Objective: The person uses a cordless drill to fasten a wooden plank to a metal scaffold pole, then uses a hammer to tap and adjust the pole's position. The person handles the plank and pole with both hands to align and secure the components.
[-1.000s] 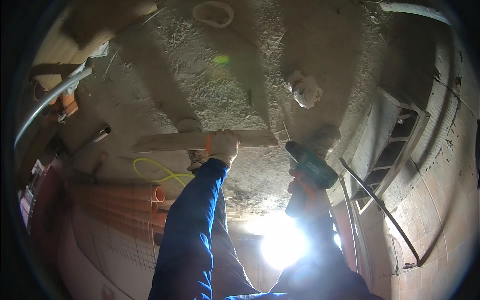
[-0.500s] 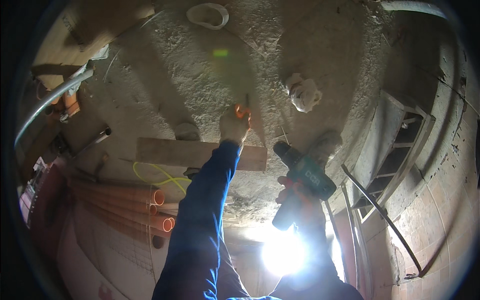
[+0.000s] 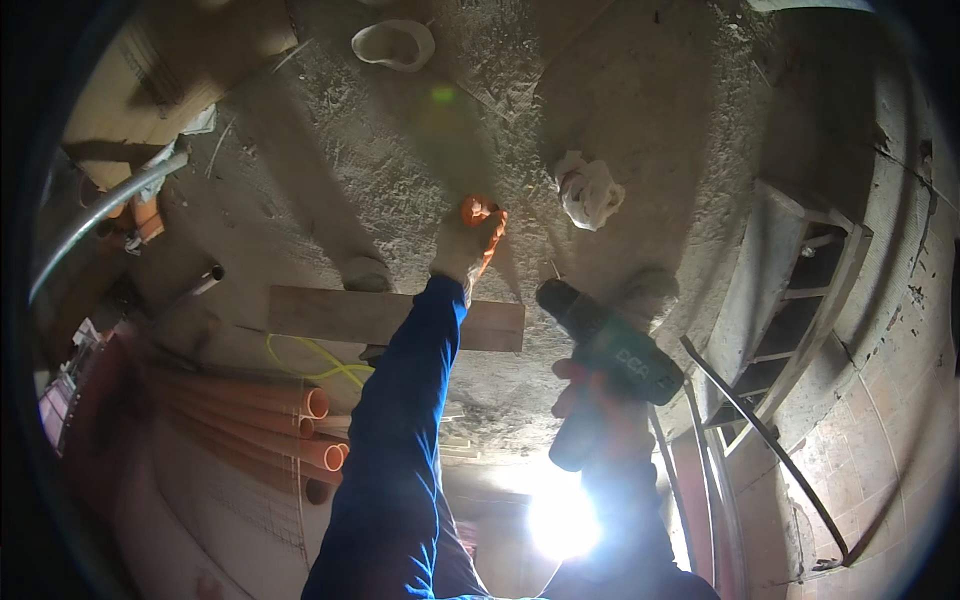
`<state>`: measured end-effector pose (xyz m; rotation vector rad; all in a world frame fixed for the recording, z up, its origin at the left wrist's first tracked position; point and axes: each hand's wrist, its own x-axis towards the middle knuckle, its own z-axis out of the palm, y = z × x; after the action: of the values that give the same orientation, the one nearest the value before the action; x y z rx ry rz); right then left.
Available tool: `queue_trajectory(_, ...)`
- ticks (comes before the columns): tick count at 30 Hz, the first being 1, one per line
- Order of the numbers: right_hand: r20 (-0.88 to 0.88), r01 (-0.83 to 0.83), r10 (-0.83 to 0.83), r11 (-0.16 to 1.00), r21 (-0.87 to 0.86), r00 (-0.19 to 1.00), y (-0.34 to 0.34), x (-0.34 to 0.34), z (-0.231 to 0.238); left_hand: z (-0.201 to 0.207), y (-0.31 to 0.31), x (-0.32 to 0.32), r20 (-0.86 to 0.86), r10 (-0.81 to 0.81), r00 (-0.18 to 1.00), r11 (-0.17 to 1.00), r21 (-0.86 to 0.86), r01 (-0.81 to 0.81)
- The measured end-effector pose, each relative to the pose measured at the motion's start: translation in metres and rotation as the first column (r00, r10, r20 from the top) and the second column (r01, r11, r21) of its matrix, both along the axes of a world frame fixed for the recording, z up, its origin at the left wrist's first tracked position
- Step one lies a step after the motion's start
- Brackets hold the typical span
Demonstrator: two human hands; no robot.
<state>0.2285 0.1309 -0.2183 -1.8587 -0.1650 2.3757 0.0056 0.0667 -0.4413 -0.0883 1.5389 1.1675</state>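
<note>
- The camera faces up at a rough grey concrete ceiling [image 3: 400,150] in an unfinished room, with a bare brick wall [image 3: 900,420] curving down at 3 o'clock and a bright glare of light at 6 o'clock.
- At 9 o'clock a grey conduit [image 3: 100,215] bends along the rim; below it, near 8 o'clock, a bundle of orange pipes [image 3: 270,425] lies with open ends facing the centre, and a yellow cable [image 3: 315,360] loops just above them.
- A wooden plank [image 3: 340,315] lies flat against the ceiling, left of centre, running toward the middle; the blue sleeve crosses in front of it.
- At 12 o'clock a white round fitting [image 3: 392,45] sits in the concrete.
- The left hand [image 3: 468,240], gloved in grey and orange, reaches up at the end of a blue sleeve [image 3: 400,420] and presses on the ceiling just above the plank's right end; the fingers are curled, and whether they pinch anything cannot be told.
- Toward 1 o'clock from that hand, a wad of white material [image 3: 588,190] plugs a hole in the ceiling.
- The right hand [image 3: 590,395], in a reddish glove, is wrapped closed around the grip of a dark green cordless drill [image 3: 610,350], held right of centre with its nose pointing up toward the ceiling, just right of the plank's end.
- At 3 o'clock a metal ladder frame [image 3: 800,300] leans by the wall, and a thin dark bar [image 3: 770,440] slants across below it.
</note>
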Motion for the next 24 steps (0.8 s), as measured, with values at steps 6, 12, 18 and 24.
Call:
queue_trajectory(6, -0.071, 0.065, -0.059, 0.994, 0.087, 0.996, 0.005, 0.007, 0.001, 0.091, 0.013, 0.006, 0.397, 0.253, 0.882, 0.842, 0.358, -0.403)
queue_trajectory(12, -0.326, 0.310, -0.304, 0.950, -0.036, 0.895, -0.009, 0.014, -0.012, 0.125, 0.023, 0.006, 0.418, 0.301, 0.857, 0.829, 0.330, -0.452)
queue_trajectory(18, -0.392, 0.300, -0.315, 0.949, -0.102, 0.864, -0.013, 0.021, -0.016, 0.136, 0.021, 0.013, 0.384, 0.236, 0.893, 0.830, 0.398, -0.391)
queue_trajectory(24, -0.393, 0.337, -0.352, 0.935, -0.109, 0.849, -0.011, 0.021, -0.014, 0.144, 0.021, 0.018, 0.414, 0.190, 0.890, 0.836, 0.407, -0.368)
